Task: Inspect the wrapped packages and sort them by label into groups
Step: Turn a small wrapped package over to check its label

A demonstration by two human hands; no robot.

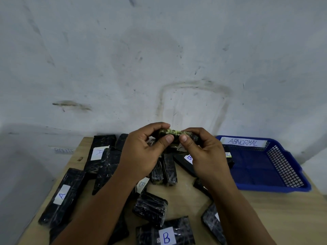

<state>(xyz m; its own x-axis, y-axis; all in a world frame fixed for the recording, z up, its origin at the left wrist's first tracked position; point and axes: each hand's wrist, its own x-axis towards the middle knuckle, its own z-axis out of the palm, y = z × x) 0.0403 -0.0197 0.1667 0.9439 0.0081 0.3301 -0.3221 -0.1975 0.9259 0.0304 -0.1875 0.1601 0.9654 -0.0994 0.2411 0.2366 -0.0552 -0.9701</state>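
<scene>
Both hands hold one small black wrapped package (174, 136) up above the table, its top edge showing yellowish tape. My left hand (143, 152) grips its left end between thumb and curled fingers. My right hand (203, 152) pinches its right end. Below lie several black wrapped packages: a long one labelled A (62, 195) at the left, another A (99, 152) behind it, a B package (166, 236) at the front, and a further B label (189, 158) partly hidden under my right hand.
A blue mesh basket (283, 167) marked ABNORMAL stands at the right on the wooden table (283, 218). A scuffed white wall rises right behind the table. The table's left edge runs beside the A packages.
</scene>
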